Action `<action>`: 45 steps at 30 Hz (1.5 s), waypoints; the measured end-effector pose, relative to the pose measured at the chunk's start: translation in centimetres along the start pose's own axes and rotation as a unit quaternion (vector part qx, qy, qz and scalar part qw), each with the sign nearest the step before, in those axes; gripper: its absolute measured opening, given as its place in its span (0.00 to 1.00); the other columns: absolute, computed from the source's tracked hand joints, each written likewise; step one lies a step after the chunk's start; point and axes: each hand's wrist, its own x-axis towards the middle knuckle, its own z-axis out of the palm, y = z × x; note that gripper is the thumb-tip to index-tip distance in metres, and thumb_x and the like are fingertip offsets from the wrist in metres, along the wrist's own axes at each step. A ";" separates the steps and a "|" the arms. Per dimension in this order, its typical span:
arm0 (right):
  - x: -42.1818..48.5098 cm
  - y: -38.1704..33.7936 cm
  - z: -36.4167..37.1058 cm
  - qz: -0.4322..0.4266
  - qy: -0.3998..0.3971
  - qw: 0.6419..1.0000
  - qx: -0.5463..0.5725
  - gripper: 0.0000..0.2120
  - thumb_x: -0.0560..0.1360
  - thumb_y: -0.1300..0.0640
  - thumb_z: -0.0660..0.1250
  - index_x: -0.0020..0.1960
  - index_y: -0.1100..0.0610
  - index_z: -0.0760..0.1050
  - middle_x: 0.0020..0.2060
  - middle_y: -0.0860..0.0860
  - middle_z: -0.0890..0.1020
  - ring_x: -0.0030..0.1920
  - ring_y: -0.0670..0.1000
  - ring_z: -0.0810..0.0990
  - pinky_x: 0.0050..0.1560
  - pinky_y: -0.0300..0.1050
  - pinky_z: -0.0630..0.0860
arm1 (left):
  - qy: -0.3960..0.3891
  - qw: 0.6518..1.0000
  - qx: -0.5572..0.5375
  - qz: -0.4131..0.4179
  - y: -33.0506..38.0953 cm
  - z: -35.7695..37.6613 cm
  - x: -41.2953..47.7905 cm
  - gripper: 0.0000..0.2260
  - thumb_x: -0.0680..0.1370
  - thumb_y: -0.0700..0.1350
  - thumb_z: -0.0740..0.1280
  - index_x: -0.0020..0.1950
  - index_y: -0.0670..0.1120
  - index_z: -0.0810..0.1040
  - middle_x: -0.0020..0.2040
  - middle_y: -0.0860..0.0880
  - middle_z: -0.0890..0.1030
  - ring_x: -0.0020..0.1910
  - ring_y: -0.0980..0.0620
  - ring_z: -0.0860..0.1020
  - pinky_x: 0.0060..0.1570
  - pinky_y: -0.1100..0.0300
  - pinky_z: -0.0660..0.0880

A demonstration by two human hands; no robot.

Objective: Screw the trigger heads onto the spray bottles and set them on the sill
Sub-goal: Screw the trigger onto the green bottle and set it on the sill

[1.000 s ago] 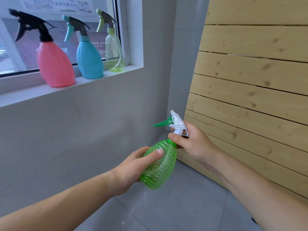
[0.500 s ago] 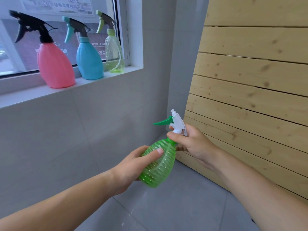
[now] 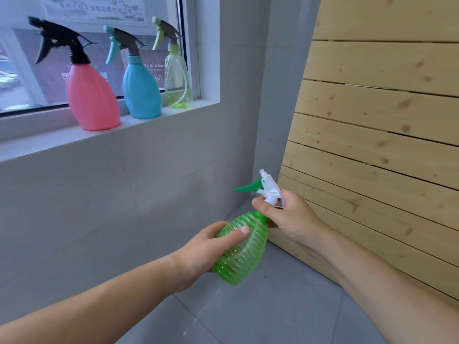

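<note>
We saw two bare forearms reaching in from the bottom edge, each ending in a bare hand. No sleeve showed on either arm up to the edge of the picture. The left hand [image 3: 198, 252] wore no glove, ring, or watch; its thumbnail was short and unpainted. The right hand [image 3: 289, 217] was likewise ungloved, with no ring, band, or watch at the wrist, and its visible nails were short and plain. A small dark edge showed by the right arm at the very bottom, too little to identify.
</note>
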 end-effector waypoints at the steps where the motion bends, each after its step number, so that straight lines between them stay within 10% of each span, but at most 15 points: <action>1: 0.0 -0.1 -0.1 0.003 -0.003 1.000 0.006 0.14 0.75 0.56 0.72 0.58 0.61 0.77 0.42 0.52 0.80 0.42 0.51 0.82 0.47 0.47 0.82 | 0.001 1.000 0.000 0.002 0.0 0.0 0.0 0.30 0.65 0.66 0.76 0.61 0.51 0.82 0.54 0.47 0.88 0.51 0.49 0.87 0.48 0.54 0.83; 11: -0.1 -0.3 -0.3 0.046 -0.075 0.962 0.259 0.14 0.70 0.60 0.71 0.54 0.63 0.79 0.52 0.61 0.86 0.48 0.56 0.85 0.51 0.48 0.82 | 0.001 1.000 -0.016 0.023 0.6 0.1 0.0 0.35 0.65 0.65 0.75 0.64 0.45 0.78 0.55 0.42 0.87 0.53 0.46 0.86 0.55 0.49 0.81; 22: 0.3 0.7 1.6 0.025 0.038 0.984 0.174 0.04 0.76 0.63 0.69 0.50 0.62 0.81 0.45 0.56 0.88 0.44 0.54 0.86 0.46 0.44 0.81 | 0.072 0.993 0.078 0.052 0.5 -0.7 0.4 0.34 0.59 0.68 0.77 0.54 0.47 0.76 0.36 0.57 0.85 0.36 0.58 0.84 0.34 0.63 0.78; 30: 0.4 1.6 2.2 0.038 0.057 0.983 0.170 0.07 0.75 0.61 0.70 0.50 0.65 0.82 0.45 0.58 0.88 0.44 0.54 0.86 0.50 0.45 0.80 | 0.095 0.986 0.132 0.042 0.2 -1.2 0.5 0.35 0.58 0.70 0.76 0.53 0.47 0.75 0.39 0.54 0.84 0.35 0.57 0.83 0.37 0.60 0.80; 35: 0.2 1.1 2.2 0.039 0.020 0.979 0.199 0.13 0.72 0.54 0.73 0.52 0.61 0.81 0.49 0.57 0.87 0.47 0.54 0.86 0.45 0.43 0.81 | 0.027 0.996 0.082 0.039 0.0 -2.1 0.6 0.32 0.64 0.70 0.74 0.59 0.51 0.79 0.50 0.52 0.88 0.49 0.53 0.87 0.55 0.53 0.83; 45: -1.2 -0.5 4.7 -0.037 -0.047 0.994 0.087 0.19 0.74 0.49 0.70 0.63 0.50 0.76 0.52 0.52 0.87 0.52 0.50 0.86 0.45 0.39 0.80 | 0.076 0.991 -0.059 0.090 2.9 -2.8 -0.5 0.26 0.74 0.62 0.68 0.64 0.45 0.79 0.61 0.40 0.85 0.61 0.40 0.83 0.61 0.45 0.79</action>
